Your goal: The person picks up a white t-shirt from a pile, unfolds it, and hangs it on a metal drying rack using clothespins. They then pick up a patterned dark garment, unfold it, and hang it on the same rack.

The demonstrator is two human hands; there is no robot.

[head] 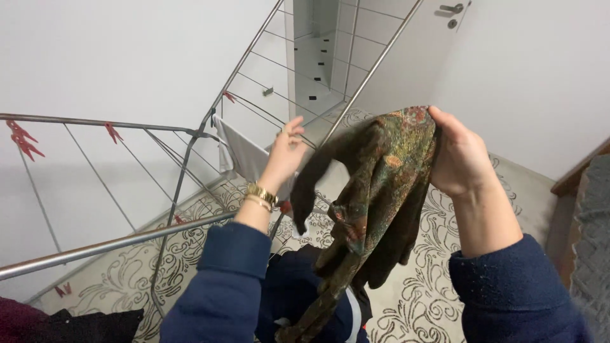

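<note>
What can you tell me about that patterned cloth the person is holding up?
The patterned cloth is a soft, thin fabric in dark green and brown with orange-red flecks. It hangs crumpled in long folds, pinched at its top edge by the right hand. The left hand is open beside a dark blurred end of it.

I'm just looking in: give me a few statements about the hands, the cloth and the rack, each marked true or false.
1. The right hand grips a patterned cloth. True.
2. The left hand holds a red peg. False: it holds no peg; its fingers are spread.
3. A white cloth hangs on the rack. True.
4. The rack's pegs are blue. False: they are red.
5. The left wrist wears a gold bracelet. True.
</note>
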